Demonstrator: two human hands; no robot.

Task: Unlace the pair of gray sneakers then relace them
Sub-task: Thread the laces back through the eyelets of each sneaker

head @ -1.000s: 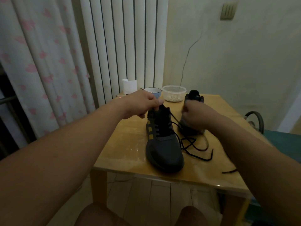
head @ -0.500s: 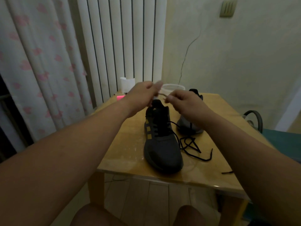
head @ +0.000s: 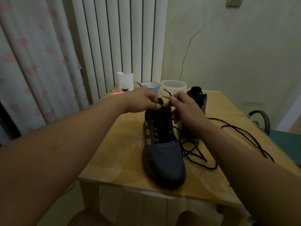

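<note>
1. The gray sneaker [head: 162, 154] lies mid-surface [head: 123, 144], toe toward the person and heel away. Its partner [head: 197, 97] stands just behind it, to the right.
2. Both hands are at the sneaker's collar. The right hand [head: 187, 110] pinches the lace [head: 167, 92] end, tip poking up. The left hand [head: 143, 101] pinches too, probably the same lace; it's dim there.
3. Half a second back they hovered above the sneaker. Now they've dropped to its top eyelets, and slack lace sprawls further right.

Dim room: wooden table [head: 123, 144], white radiator [head: 114, 38] behind it, floral curtain [head: 32, 62] to its left, cracked wall [head: 236, 54] right.
</note>
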